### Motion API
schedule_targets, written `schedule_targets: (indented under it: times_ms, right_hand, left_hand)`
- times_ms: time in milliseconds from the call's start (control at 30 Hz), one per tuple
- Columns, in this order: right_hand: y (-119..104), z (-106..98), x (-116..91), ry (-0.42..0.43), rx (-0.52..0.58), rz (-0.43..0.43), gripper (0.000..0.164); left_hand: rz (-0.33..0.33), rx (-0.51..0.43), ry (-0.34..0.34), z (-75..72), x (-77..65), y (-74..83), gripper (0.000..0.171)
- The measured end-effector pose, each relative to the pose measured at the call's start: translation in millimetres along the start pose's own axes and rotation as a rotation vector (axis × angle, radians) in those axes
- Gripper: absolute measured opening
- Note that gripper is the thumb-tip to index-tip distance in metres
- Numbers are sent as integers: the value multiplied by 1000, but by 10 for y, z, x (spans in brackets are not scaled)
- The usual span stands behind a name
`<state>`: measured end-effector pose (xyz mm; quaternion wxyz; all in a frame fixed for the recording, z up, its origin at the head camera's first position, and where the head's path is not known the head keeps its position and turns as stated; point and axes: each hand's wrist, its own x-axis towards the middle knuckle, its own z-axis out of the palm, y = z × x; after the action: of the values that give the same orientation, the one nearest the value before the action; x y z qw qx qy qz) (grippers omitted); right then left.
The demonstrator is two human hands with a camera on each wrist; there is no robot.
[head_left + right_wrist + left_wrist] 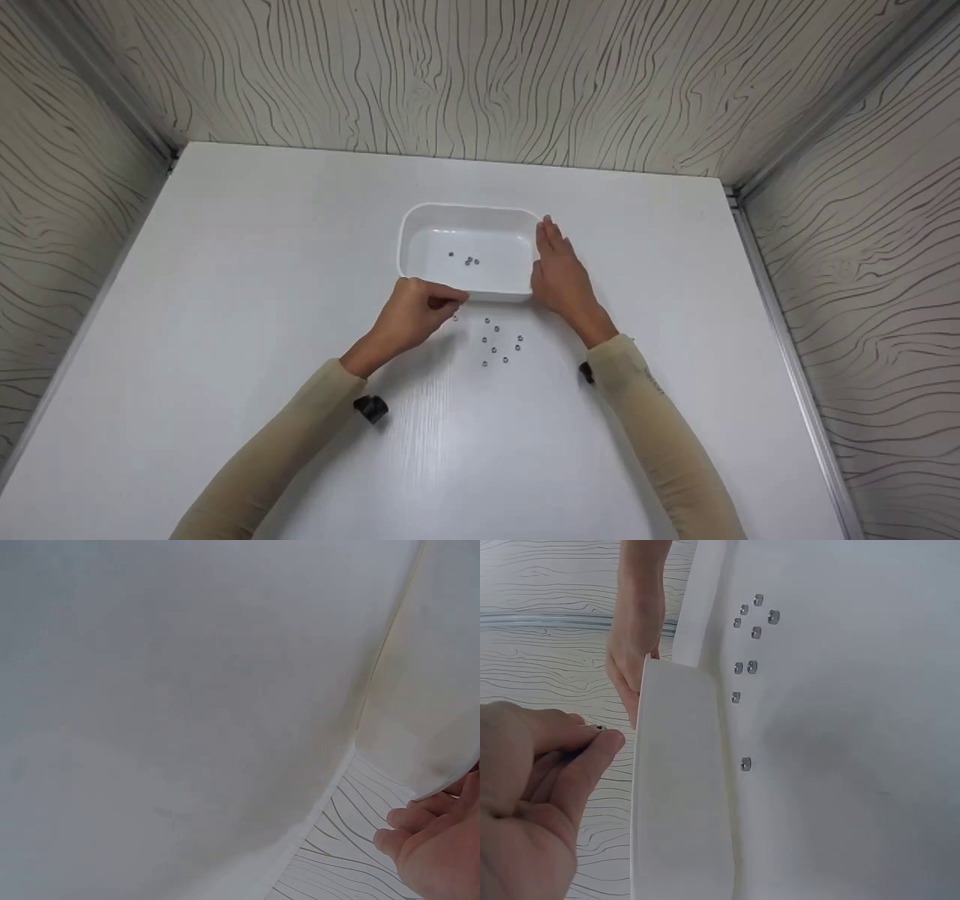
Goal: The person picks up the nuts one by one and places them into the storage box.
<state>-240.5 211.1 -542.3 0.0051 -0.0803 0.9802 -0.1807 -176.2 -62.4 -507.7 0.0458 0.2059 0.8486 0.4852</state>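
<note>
A white rectangular box [468, 295] stands on the table, with several small metal nuts [469, 261] on its floor. My left hand [417, 311] is at its near rim, thumb and forefinger pinching a small nut [601, 728] that is mostly hidden by the fingertips. Straight fingers of my right hand [562, 274] lie along the box's right side. In the right wrist view, that right hand [442, 836] shows beside a lower corner of the box wall [427, 712]. More loose nuts [494, 350] are scattered on the table just in front of the box.
The white table [285, 247] extends around the box on all sides. Wood-patterned panels [450, 75] rise behind and at both sides, with metal rails [787, 352] along the edges. A black strap piece [371, 409] sits under the left wrist.
</note>
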Motion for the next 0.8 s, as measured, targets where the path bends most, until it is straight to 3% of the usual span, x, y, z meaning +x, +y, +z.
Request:
schedule_targets:
  times_ms: [267, 467, 800]
  right_hand:
    - [-1, 0, -1, 5, 11, -4, 63]
    - [-11, 3, -3, 13, 28, 1, 62]
    - [-6, -5, -17, 19, 39, -13, 62]
  left_hand:
    - [-160, -139, 94, -93, 132, 5, 16]
    - [-258, -265, 98, -149, 192, -14, 16]
    - [-317, -529, 109, -245, 298, -51, 21]
